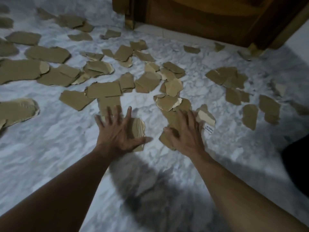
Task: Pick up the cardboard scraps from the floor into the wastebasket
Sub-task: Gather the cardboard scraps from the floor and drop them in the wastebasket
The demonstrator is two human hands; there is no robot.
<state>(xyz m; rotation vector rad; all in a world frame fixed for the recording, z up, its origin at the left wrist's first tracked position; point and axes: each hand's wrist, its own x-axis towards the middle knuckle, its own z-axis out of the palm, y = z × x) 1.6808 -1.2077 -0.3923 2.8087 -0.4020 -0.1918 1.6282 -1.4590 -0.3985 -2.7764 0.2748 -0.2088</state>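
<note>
Several torn brown cardboard scraps [103,89] lie scattered over the white marbled floor. My left hand [118,131] is spread flat, fingers straight, over a scrap [139,128] near the middle. My right hand [185,133] lies on a small heap of scraps [168,118], fingers slightly bent over them; one piece with a white printed label [209,130] pokes out to its right. Whether the right hand grips the heap I cannot tell. No wastebasket is in view.
Dark wooden furniture [209,19] with a leg [129,22] stands at the back, scraps lying near its base. A dark shape [297,164] cuts in at the right edge. Bare marbled floor [58,148] stretches in front of the scraps.
</note>
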